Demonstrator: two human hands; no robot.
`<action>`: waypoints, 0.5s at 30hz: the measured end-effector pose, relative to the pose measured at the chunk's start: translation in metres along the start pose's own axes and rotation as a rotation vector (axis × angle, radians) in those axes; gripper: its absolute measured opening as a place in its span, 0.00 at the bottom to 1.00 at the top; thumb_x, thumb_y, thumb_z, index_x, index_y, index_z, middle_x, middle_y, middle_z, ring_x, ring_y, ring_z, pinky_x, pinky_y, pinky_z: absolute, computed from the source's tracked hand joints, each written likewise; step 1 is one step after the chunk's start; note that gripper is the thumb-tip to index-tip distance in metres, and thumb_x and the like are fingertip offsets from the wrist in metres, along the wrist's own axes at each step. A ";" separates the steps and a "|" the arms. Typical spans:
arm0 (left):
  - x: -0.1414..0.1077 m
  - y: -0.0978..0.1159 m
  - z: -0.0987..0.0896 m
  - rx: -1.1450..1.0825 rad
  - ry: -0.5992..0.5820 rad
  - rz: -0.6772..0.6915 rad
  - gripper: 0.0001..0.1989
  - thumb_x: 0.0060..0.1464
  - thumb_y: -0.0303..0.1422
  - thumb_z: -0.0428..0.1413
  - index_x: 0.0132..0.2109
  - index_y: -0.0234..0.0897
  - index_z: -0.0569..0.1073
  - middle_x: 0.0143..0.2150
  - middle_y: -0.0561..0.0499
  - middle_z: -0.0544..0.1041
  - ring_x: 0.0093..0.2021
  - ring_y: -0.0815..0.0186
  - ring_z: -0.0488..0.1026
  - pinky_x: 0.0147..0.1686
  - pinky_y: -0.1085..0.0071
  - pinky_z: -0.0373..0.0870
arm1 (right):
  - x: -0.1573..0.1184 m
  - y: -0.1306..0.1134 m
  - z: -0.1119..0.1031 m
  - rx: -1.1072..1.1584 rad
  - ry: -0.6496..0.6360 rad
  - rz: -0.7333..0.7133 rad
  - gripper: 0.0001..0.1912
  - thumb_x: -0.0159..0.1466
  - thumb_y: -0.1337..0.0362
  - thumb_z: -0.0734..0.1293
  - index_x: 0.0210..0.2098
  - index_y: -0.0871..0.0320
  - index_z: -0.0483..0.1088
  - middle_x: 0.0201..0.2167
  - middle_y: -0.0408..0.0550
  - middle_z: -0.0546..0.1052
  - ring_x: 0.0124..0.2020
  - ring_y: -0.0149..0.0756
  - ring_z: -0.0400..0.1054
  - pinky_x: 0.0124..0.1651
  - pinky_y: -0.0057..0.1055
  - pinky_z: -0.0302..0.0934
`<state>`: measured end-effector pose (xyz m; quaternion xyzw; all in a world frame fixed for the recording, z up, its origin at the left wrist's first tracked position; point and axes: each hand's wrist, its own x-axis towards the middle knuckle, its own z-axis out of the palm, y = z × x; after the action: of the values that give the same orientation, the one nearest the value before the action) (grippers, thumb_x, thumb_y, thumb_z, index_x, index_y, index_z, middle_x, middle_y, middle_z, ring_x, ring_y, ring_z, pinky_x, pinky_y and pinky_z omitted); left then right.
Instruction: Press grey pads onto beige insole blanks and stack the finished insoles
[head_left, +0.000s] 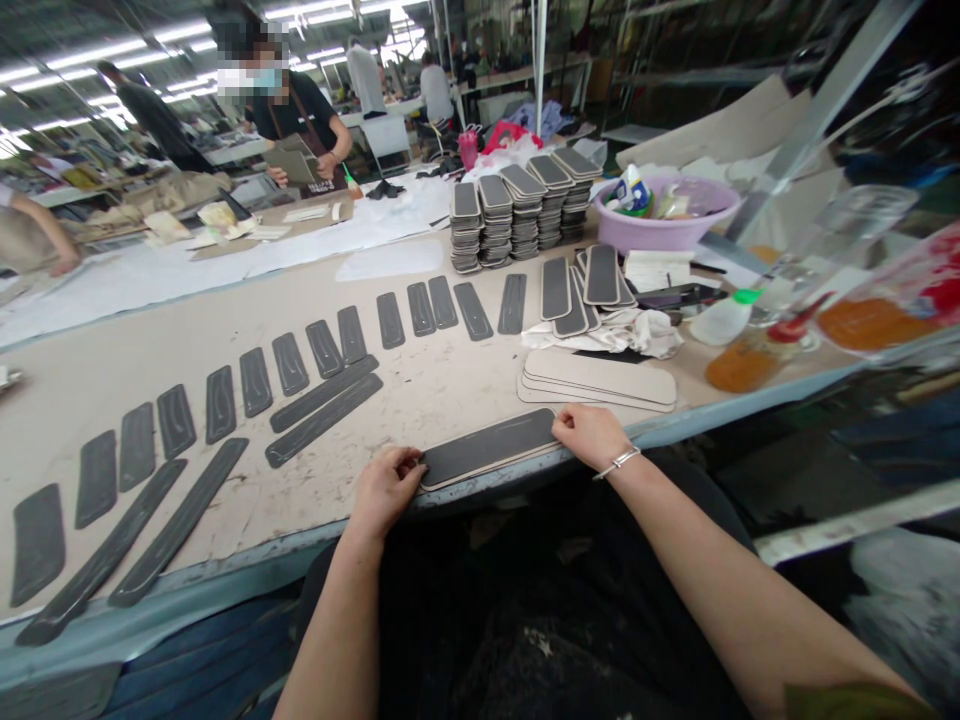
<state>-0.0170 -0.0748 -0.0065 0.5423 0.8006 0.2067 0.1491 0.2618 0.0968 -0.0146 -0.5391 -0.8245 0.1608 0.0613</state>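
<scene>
A long dark grey panel with rounded corners [487, 447] lies at the table's front edge, its pale rim showing along the near side. My left hand [388, 485] pinches its left end with curled fingers. At the opposite end, my right hand [591, 434] has thumb and fingers closed on the corner. Just beyond the right hand is a small stack of beige panels [600, 378]. Left of my left hand, long dark strips [326, 420] lie at a slant, shiny on top. Whether the held panel rests on another piece beneath is hard to make out.
Shorter dark pieces [220, 404] form a curved row across the table [315, 520]. Farther back stand stacked finished-looking panels [495, 225] and a purple basin [664, 235]. Bottles with orange liquid [750, 360] crowd the right edge. A co-worker [300, 125] stands across the table holding a flat piece.
</scene>
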 end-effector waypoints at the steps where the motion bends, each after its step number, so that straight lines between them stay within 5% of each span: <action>1: 0.000 -0.001 0.000 0.006 -0.001 0.002 0.12 0.48 0.38 0.52 0.38 0.37 0.73 0.30 0.50 0.72 0.30 0.67 0.69 0.34 0.71 0.64 | 0.000 0.000 0.000 -0.001 -0.005 0.002 0.09 0.55 0.60 0.60 0.27 0.55 0.71 0.24 0.43 0.74 0.27 0.33 0.66 0.31 0.27 0.51; 15: 0.001 -0.004 0.002 0.010 -0.016 -0.028 0.14 0.48 0.40 0.53 0.39 0.39 0.74 0.32 0.50 0.73 0.33 0.66 0.70 0.36 0.70 0.65 | 0.000 -0.002 0.000 -0.030 -0.011 0.017 0.09 0.55 0.61 0.60 0.27 0.56 0.70 0.24 0.43 0.74 0.27 0.33 0.66 0.31 0.27 0.51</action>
<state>-0.0195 -0.0746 -0.0100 0.5335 0.8079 0.1962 0.1555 0.2599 0.0961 -0.0139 -0.5460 -0.8225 0.1519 0.0476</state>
